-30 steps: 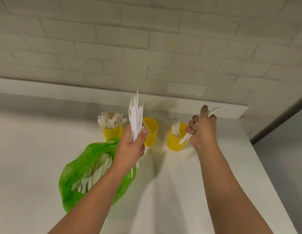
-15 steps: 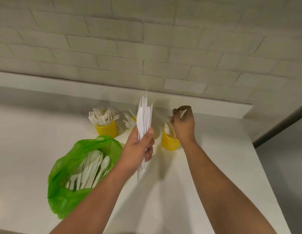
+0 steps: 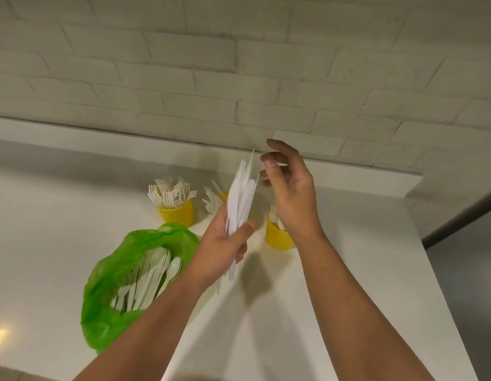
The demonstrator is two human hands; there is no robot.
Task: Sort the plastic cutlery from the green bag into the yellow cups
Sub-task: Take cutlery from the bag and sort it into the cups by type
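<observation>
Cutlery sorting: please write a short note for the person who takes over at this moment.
Left hand: shut on a bundle of white knives, held upright.
Right hand: open, empty, fingers at the bundle's tips.
Fork cup: full of forks. Middle cup: mostly hidden behind the bundle, some cutlery in it. Right cup: a few pieces in it.
Green bag: many spoons inside.
Left: sort the held bundle, then empty the bag.

Middle yellow cup (image 3: pixel 224 194) mostly hidden behind held cutlery bundle (image 3: pixel 240 199). Right cup (image 3: pixel 277 237) partly behind right hand (image 3: pixel 291 193). Both forearms cut off at bottom edge.
</observation>
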